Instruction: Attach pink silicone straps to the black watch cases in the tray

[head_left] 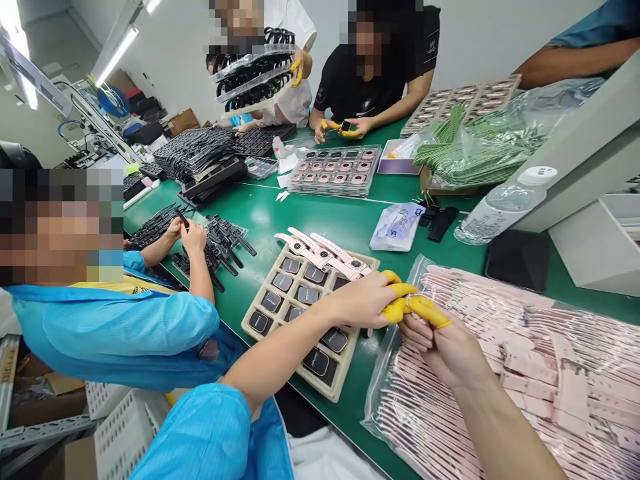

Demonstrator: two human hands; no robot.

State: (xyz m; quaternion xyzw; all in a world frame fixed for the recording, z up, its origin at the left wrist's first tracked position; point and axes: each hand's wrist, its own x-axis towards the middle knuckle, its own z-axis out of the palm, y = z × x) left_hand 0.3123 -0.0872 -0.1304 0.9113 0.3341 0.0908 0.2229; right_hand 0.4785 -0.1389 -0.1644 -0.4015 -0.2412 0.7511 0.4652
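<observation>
My left hand (367, 300) and my right hand (445, 340) meet fingertip to fingertip, both closed, with yellow finger cots on several fingers. Pinched between them is a small pale piece (409, 300), mostly hidden by the fingers; its kind cannot be made out. Under my left forearm lies a cream tray (336, 393) with square dark-faced watch cases (316, 361) in its compartments. Several watches with pale pink straps (324, 256) rest across its far edge. Below my right hand spreads a clear plastic bag (373, 417) of pink watch straps (530, 387).
At left, a co-worker in blue handles black watch straps (220, 240). Across the green table (260, 213), people work near stacked trays (335, 172). A water bottle (505, 203), a dark flat slab (517, 260), a white-and-purple packet (397, 227) and bagged green straps (480, 150) stand at right.
</observation>
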